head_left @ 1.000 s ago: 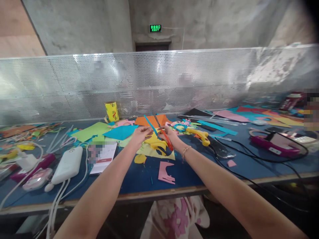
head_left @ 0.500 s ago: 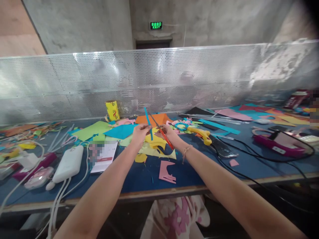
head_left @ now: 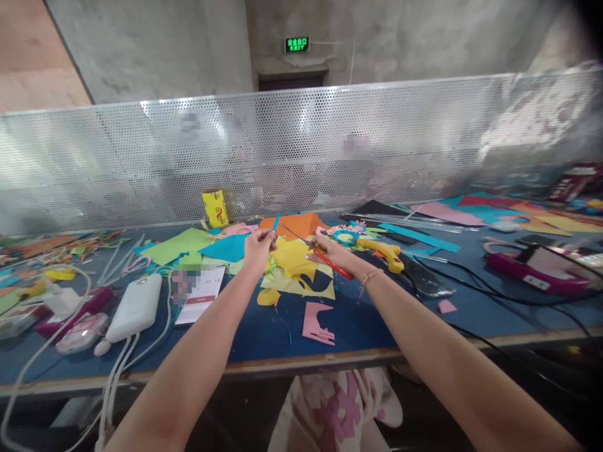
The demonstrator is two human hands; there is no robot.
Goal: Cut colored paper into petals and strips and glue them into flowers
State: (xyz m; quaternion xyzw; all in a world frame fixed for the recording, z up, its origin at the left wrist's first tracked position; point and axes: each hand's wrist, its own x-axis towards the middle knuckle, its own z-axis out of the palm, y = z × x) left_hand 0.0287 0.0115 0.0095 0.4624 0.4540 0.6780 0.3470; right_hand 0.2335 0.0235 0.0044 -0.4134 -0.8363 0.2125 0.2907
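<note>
The lower part of the blue strip [head_left: 276,221] is hidden by the left hand [head_left: 258,247], which pinches it in front of the orange sheet [head_left: 301,224]. The right hand [head_left: 328,250] grips red-handled scissors [head_left: 338,266]; whether their thin blades are parted is hard to make out. Yellow paper [head_left: 294,258] lies between the hands, a yellow glue gun [head_left: 393,257] beside the right wrist. Compared with half a second ago, the hands are farther apart and the scissors lie flatter.
</note>
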